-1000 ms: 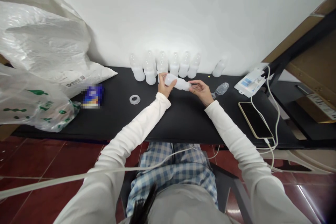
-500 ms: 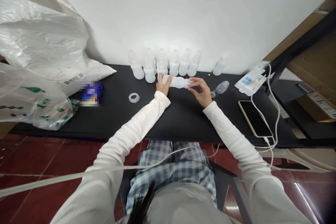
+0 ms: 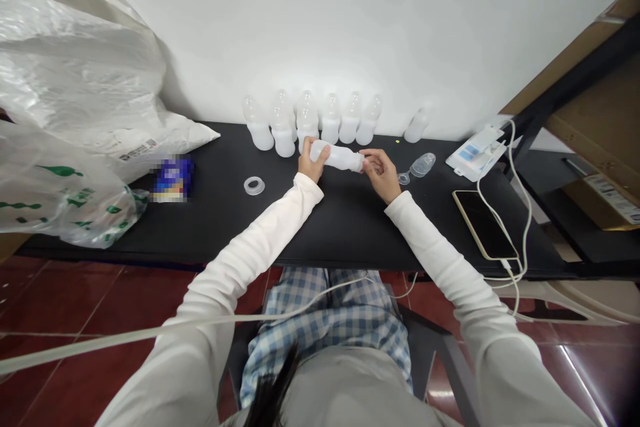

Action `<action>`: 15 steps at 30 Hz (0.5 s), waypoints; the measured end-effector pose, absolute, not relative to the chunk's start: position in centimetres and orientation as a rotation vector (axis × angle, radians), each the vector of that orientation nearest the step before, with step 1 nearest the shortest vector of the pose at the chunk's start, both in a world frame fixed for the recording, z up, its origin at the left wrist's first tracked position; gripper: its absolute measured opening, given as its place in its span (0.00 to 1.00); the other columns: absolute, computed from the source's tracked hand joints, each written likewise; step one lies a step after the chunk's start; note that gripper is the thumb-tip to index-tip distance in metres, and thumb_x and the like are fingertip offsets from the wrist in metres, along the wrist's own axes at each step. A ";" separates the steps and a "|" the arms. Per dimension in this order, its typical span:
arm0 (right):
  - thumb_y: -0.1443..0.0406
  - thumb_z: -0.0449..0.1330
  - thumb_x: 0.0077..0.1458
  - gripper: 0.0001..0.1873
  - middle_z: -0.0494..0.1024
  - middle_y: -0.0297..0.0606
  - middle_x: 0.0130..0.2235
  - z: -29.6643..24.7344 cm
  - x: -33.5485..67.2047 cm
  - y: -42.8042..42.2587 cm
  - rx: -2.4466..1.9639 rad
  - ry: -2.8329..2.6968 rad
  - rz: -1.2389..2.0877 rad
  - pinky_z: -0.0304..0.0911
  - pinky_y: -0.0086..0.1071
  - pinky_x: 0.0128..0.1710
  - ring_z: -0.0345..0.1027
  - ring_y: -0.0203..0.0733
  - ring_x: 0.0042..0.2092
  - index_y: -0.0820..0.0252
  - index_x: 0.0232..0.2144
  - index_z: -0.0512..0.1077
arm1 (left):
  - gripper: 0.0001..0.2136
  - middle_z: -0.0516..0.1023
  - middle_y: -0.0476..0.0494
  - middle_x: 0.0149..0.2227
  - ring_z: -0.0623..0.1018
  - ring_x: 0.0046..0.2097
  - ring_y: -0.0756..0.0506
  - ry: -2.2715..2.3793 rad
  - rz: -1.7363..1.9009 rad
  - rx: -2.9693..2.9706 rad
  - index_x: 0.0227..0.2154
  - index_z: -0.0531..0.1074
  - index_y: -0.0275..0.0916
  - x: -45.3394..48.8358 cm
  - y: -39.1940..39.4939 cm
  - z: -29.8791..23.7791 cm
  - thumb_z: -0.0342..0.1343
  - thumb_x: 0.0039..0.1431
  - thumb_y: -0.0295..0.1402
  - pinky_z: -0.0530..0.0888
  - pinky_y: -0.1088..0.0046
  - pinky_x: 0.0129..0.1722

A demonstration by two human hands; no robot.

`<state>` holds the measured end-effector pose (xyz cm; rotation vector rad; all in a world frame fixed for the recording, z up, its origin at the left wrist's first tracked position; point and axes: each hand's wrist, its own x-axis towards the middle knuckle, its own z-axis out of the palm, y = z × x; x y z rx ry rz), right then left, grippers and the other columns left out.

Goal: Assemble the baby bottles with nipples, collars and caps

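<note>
A white plastic bottle (image 3: 341,157) lies sideways in the air above the black table (image 3: 210,227). My left hand (image 3: 310,161) is wrapped round its base end. At the bottle's neck, my right hand (image 3: 380,172) has its fingers pinched; what they hold is too small to make out. A clear cap (image 3: 421,165) lies just right of my right hand. A white ring (image 3: 254,185) lies on the table left of my left hand. Behind my hands, a row of several white bottles (image 3: 310,123) stands against the wall.
Large plastic bags (image 3: 75,120) fill the table's left end, with a small blue packet (image 3: 173,179) beside them. A phone (image 3: 484,223) with a white cable (image 3: 523,213) and a white box (image 3: 475,152) lie at the right. One more bottle (image 3: 417,126) stands apart at the wall.
The bottle and both hands have shifted very slightly; my right hand's fingers have worked at the bottle's neck. Nothing else on the table has moved.
</note>
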<state>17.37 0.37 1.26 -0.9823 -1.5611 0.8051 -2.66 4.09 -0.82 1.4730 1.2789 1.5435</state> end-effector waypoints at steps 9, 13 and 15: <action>0.33 0.43 0.57 0.35 0.67 0.29 0.16 0.5 18.0 0.8 -1.332 -1.496 0.796 0.62 0.34 0.27 0.62 0.35 0.20 0.54 0.21 0.63 | 0.33 0.76 0.41 0.43 0.78 0.43 0.43 1.120 1.452 1.825 0.46 0.66 0.42 -2.4 2.6 0.0 0.54 0.50 0.66 0.76 0.63 0.45; 0.37 0.34 0.63 0.42 0.63 0.35 0.13 0.3 18.7 0.9 -1.456 -1.712 0.613 0.64 0.46 0.47 0.65 0.42 0.24 0.52 0.11 0.64 | 0.29 0.77 0.44 0.39 0.79 0.40 0.43 1.175 1.348 1.785 0.43 0.68 0.42 -2.2 2.5 -0.1 0.57 0.51 0.63 0.76 0.64 0.42; 0.38 0.36 0.64 0.40 0.63 0.37 0.14 0.0 18.8 1.1 -1.439 -1.759 0.487 0.61 0.52 0.53 0.66 0.46 0.28 0.51 0.13 0.67 | 0.27 0.77 0.46 0.34 0.79 0.36 0.44 1.218 1.336 1.731 0.40 0.69 0.42 -2.1 2.7 -0.4 0.57 0.52 0.62 0.76 0.65 0.39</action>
